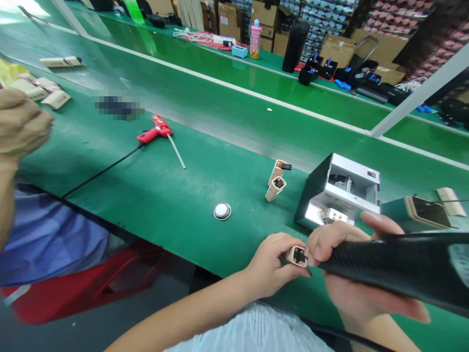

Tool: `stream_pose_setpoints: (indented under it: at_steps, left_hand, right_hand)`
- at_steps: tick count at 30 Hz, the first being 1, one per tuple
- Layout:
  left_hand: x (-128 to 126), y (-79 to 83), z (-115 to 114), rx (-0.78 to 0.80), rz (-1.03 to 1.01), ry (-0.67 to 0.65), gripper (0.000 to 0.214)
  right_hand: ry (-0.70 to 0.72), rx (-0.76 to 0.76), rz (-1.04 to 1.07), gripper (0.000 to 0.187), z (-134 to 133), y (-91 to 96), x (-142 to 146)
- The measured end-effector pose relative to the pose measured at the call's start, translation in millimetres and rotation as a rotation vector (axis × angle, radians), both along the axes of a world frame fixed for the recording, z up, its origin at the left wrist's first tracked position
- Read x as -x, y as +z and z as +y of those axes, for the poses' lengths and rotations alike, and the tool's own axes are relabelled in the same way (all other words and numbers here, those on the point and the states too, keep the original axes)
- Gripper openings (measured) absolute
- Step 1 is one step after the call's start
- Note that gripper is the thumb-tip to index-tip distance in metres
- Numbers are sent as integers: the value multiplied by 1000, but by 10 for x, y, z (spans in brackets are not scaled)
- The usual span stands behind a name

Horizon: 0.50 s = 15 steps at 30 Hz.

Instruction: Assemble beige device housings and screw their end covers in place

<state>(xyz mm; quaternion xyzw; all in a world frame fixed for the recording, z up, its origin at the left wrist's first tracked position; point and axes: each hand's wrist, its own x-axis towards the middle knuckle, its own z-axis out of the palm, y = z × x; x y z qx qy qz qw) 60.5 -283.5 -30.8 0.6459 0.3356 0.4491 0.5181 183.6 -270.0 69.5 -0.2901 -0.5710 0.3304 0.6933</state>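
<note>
My left hand [269, 266] is closed around a small beige casing [297, 256], whose open end faces up and shows a black part inside. Held in my right hand [351, 264] is a long black electric screwdriver [395, 266], lying across the palm; its tip is hidden. Fingertips of the right hand touch or nearly touch the casing's rim. Beyond the hands stands a silver and black screw feeder [339, 190]. Two more beige casings, one upright [275, 189] and one with a black piece sticking out [277, 171], stand left of it.
A round silver-white disc [222, 211] lies on the green table [198, 195]. Farther left are a red glue gun [156, 131] with a cord and several beige casings [56, 99] beside a co-worker's hand [24, 122]. A dark beige-rimmed container [428, 212] stands at right.
</note>
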Motion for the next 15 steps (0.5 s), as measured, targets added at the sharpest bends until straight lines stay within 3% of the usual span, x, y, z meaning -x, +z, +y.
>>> stream_pose_setpoints:
  at_steps: [4, 10, 15]
  left_hand:
    - [16, -33, 1, -9, 15, 4, 54]
    - [55, -35, -9, 29, 9, -11, 42]
    - [76, -23, -18, 61, 17, -40, 29]
  right_hand:
    - [-82, 45, -73, 66, -95, -10, -17]
    - [-58, 151, -49, 58, -245, -12, -52]
    - [21, 156, -64, 72, -188, 79, -102]
